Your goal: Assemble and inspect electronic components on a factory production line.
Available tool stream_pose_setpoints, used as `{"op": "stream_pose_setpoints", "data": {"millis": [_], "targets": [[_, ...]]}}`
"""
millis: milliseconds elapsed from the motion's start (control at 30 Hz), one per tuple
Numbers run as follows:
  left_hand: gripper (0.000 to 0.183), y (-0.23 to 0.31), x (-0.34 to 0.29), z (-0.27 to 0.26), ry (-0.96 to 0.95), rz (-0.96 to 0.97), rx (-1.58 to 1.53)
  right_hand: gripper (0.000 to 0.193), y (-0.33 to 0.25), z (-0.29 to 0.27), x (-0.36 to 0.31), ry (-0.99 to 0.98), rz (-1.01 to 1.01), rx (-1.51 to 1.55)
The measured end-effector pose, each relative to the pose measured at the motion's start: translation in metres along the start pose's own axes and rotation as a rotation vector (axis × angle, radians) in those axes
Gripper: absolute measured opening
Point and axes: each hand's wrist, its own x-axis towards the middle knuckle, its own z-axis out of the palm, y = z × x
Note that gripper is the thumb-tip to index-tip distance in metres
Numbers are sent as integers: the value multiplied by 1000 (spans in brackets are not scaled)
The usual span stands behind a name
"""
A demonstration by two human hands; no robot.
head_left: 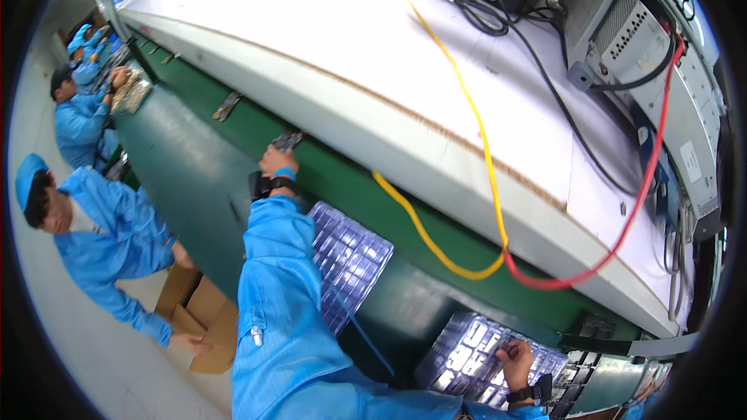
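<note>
My left arm reaches far out over the green conveyor belt [257, 118]. At its end my left hand [278, 160] has its fingers closed on a small dark electronic part [287, 140], close to the white shelf's edge. My right hand [516, 365] is over a clear plastic tray [447, 346] with many pockets, its fingers curled together in a pinch. Whatever the right fingers hold, if anything, is too small to make out. Shiny parts seem to sit in that tray's pockets. A second clear compartment tray [350, 253] lies beside my left forearm.
Another small part [226, 106] lies farther up the belt. Yellow [411, 214] and red cables [576, 284] hang over the white shelf [311, 23], where a grey instrument [661, 78] stands. At left, a person in blue [109, 241] handles a cardboard box [206, 311].
</note>
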Motion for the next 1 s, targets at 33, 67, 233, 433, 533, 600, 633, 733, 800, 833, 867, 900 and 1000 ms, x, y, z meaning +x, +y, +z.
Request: {"op": "stream_pose_setpoints", "data": {"millis": [33, 67, 233, 433, 533, 600, 633, 733, 800, 833, 867, 900, 1000], "targets": [[52, -5, 12, 9, -124, 40, 124, 33, 4, 2, 2, -33, 10, -4], [53, -19, 27, 43, -97, 124, 248, 33, -5, 0, 5, -47, 10, -37], [50, -8, 39, 82, -26, -38, 86, 35, 10, 4, 6, -91, 59, -7], [32, -1, 0, -9, -3, 23, 101, 33, 12, -4, -11, -136, 76, -1], [29, 6, 19, 43, -27, 145, 28, 31, 22, 9, -22, 33, 19, -25], [28, -12, 32, 60, -16, 233, -127, 21, 37, 22, -25, 76, 273, 196], [27, -21, 41, 65, -10, 276, -237, 20, 5, 14, -17, 152, -69, -163], [25, -78, 73, 62, -122, 224, -853, 24, -19, 13, -2, 194, 3, -135], [14, -41, 28, 3, 217, 673, -371, 22, -26, 12, 2, 234, 101, -91], [16, -24, 5, -14, -7, 539, -595, 20, -31, 9, 1, 262, 109, -49], [18, 0, -32, -42, -230, 385, -807, 19, -23, 12, -1, 306, 83, -54], [20, 15, -66, -66, -404, 266, -1049, 19, -22, 10, -1, 317, 88, -7], [21, 29, -184, -137, -828, 76, -1424, 17, -20, 1, -12, 357, 53, 129]]}}
